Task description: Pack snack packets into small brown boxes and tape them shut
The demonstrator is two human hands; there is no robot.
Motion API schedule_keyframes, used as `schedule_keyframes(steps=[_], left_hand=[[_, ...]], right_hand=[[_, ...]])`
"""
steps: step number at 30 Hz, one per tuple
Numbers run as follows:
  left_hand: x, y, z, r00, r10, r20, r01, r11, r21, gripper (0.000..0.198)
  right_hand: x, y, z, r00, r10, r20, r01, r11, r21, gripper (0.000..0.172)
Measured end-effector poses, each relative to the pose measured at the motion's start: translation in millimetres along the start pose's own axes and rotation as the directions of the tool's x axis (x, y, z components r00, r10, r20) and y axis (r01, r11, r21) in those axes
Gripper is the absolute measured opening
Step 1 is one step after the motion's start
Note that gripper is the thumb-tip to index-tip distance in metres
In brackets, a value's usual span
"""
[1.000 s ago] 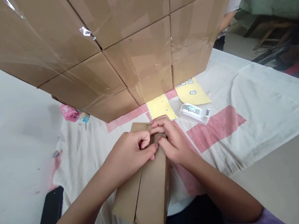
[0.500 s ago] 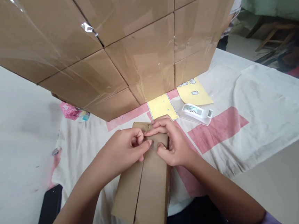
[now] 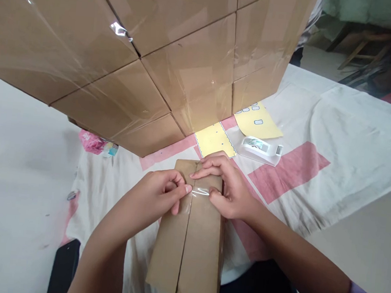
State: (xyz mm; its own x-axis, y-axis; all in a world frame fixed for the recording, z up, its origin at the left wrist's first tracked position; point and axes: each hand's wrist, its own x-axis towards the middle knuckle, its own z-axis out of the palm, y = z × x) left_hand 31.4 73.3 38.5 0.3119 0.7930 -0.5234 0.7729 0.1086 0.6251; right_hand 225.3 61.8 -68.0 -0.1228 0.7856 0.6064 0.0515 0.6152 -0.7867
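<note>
A long cardboard box [image 3: 201, 252] stands in front of me, its two top flaps meeting in a lengthwise seam. Across that seam, near the far end, lies a shiny strip of clear tape [image 3: 200, 191]. My left hand [image 3: 159, 190] is closed, pinching the tape's left end between thumb and forefinger. Over the box's right edge my right hand [image 3: 233, 188] is bent, its fingers resting on the top near the far end and its thumb at the tape's right end. A white tape dispenser [image 3: 261, 151] sits beyond it to the right.
A large block of taped cardboard boxes [image 3: 188, 73] rises at the back. Yellow paper pieces [image 3: 215, 139] lie at its foot on the white and pink cloth [image 3: 289, 173]. A pink item [image 3: 93, 142] is at left, with a black object [image 3: 63, 269] nearer me.
My left hand has shifted slightly left, and the shiny tape now shows between the hands. My right hand stays on the box, its thumb a little farther right.
</note>
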Motion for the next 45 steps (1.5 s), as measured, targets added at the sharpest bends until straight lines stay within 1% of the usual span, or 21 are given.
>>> schedule_keyframes(steps=[6, 9, 11, 14, 16, 18, 20, 23, 26, 29, 31, 32, 33, 34, 36, 37, 38, 40, 41, 43, 45], left_hand=[[2, 4, 0.9, 1.0, -0.03, 0.008, 0.03, 1.0, 0.009, 0.029], [5, 2, -1.0, 0.999, -0.046, -0.013, 0.046, 0.999, -0.014, 0.027], [7, -3, -2.8, 0.997, -0.051, -0.062, 0.051, 0.999, -0.009, 0.031], [8, -10, -4.0, 0.982, -0.026, -0.19, 0.043, 0.995, 0.087, 0.045], [7, -13, -1.5, 0.961, 0.024, -0.274, 0.019, 0.988, 0.154, 0.05], [5, -14, 4.2, 0.947, 0.087, -0.31, -0.041, 0.988, 0.152, 0.051], [5, -14, 11.7, 0.953, 0.116, -0.28, -0.1, 0.993, 0.069, 0.056], [7, -17, 21.9, 0.982, 0.106, -0.159, -0.127, 0.983, -0.133, 0.061], [9, -21, 27.2, 0.985, 0.15, -0.08, -0.169, 0.922, -0.349, 0.063], [10, -27, 26.9, 0.983, 0.18, -0.029, -0.17, 0.847, -0.504, 0.069], [8, -33, 24.4, 0.985, 0.171, 0.013, -0.133, 0.81, -0.571, 0.077], [8, -36, 22.8, 0.985, 0.166, 0.04, -0.111, 0.798, -0.592, 0.081], [8, -40, 21.3, 0.984, 0.162, 0.07, -0.088, 0.792, -0.605, 0.084], [7, -45, 20.0, 0.982, 0.159, 0.098, -0.068, 0.792, -0.607, 0.087], [8, -54, 18.5, 0.977, 0.173, 0.128, -0.066, 0.806, -0.588, 0.09], [8, -58, 18.5, 0.972, 0.193, 0.136, -0.081, 0.814, -0.575, 0.09], [9, -62, 19.2, 0.964, 0.222, 0.144, -0.103, 0.816, -0.569, 0.088], [10, -68, 22.6, 0.94, 0.303, 0.157, -0.16, 0.797, -0.582, 0.082], [11, -71, 25.5, 0.922, 0.349, 0.167, -0.186, 0.779, -0.599, 0.078], [14, -79, 33.6, 0.894, 0.411, 0.18, -0.21, 0.738, -0.642, 0.069], [17, -88, 44.0, 0.875, 0.437, 0.208, -0.176, 0.688, -0.704, 0.064]], right_hand=[[-1, 0, 0, 1.0, 0.005, 0.017, -0.005, 1.0, 0.021, 0.06], [-1, 0, 1, 1.0, 0.01, 0.015, -0.011, 1.0, 0.02, 0.056], [-1, 0, 1, 1.0, 0.01, 0.013, -0.01, 1.0, 0.028, 0.054], [0, -1, 0, 1.0, 0.009, 0.012, -0.009, 0.999, 0.037, 0.051], [0, -1, 0, 1.0, 0.005, 0.009, -0.005, 0.999, 0.036, 0.049], [0, -2, 0, 1.0, 0.008, 0.002, -0.008, 0.999, 0.045, 0.049], [-2, -2, 1, 1.0, 0.026, -0.008, -0.026, 0.996, 0.089, 0.051], [-5, -1, 4, 0.998, 0.059, -0.003, -0.058, 0.985, 0.16, 0.054], [-8, -1, 8, 0.999, 0.053, 0.014, -0.054, 0.983, 0.175, 0.056], [-7, 0, 4, 0.998, 0.052, -0.021, -0.049, 0.988, 0.145, 0.06], [-2, 2, -5, 0.993, 0.119, 0.013, -0.12, 0.983, 0.138, 0.065], [2, 4, -12, 0.978, 0.178, 0.107, -0.194, 0.968, 0.16, 0.067], [5, 6, -19, 0.938, 0.237, 0.252, -0.289, 0.937, 0.195, 0.069], [7, 9, -26, 0.866, 0.27, 0.421, -0.39, 0.892, 0.23, 0.075], [7, 14, -36, 0.683, 0.23, 0.693, -0.549, 0.787, 0.28, 0.1], [3, 17, -40, 0.616, 0.188, 0.765, -0.593, 0.75, 0.293, 0.116], [-3, 18, -42, 0.582, 0.158, 0.798, -0.611, 0.733, 0.3, 0.132], [-20, 19, -45, 0.571, 0.166, 0.804, -0.605, 0.747, 0.275, 0.154], [-29, 18, -47, 0.584, 0.202, 0.786, -0.589, 0.772, 0.239, 0.16], [-48, 12, -53, 0.627, 0.296, 0.721, -0.547, 0.826, 0.137, 0.161], [-62, 3, -62, 0.676, 0.344, 0.651, -0.505, 0.86, 0.071, 0.154]])
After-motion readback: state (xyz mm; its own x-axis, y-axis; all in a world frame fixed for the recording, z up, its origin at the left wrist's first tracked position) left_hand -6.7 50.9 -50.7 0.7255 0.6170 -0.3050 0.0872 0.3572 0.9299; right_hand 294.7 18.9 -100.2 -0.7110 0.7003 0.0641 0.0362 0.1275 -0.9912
